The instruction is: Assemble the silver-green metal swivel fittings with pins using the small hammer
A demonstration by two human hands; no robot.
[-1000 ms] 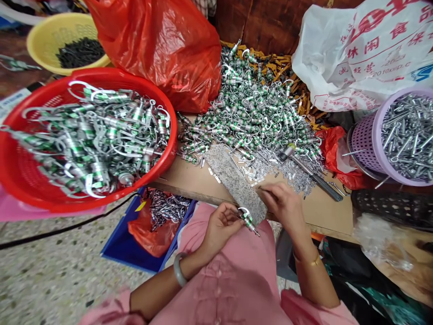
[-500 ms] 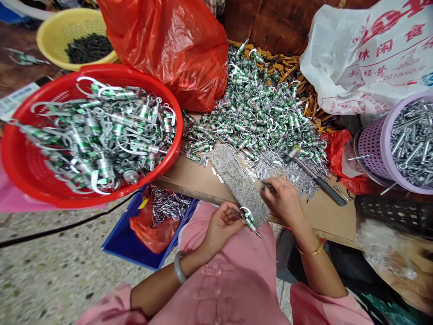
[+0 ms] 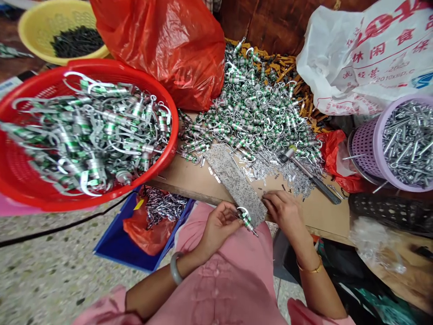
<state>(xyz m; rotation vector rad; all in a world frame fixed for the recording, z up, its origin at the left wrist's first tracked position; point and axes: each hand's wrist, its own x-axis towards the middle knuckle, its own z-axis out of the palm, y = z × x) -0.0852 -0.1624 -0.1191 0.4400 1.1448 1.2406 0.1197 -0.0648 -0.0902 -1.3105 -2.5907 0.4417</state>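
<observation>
My left hand (image 3: pixel 219 228) pinches a small silver-and-green metal fitting (image 3: pixel 248 222) with a curved white hook, over my lap at the near end of a speckled grey metal bar (image 3: pixel 236 180). The fitting's pointed end faces me, down and to the right. Beside the bar's right edge is my right hand (image 3: pixel 286 211), its fingers bent and drawn together low over the board; whatever its fingertips hold is hidden. Small dark pins lie just beyond those fingers. A hammer (image 3: pixel 309 175) rests farther right among tiny flat metal links (image 3: pixel 267 163).
Behind the bar rises a heap of similar fittings (image 3: pixel 257 108). A red basket (image 3: pixel 174 122) of them stands left, with a yellow basket (image 3: pixel 27 34) behind. To the right is a purple basket (image 3: pixel 367 142) of metal pins. A blue tray (image 3: pixel 111 246) sits below the board.
My right hand has come slightly nearer and lower, its fingers now closer to the bar's right edge. My left hand keeps the fitting in place. The whole view has shifted a little.
</observation>
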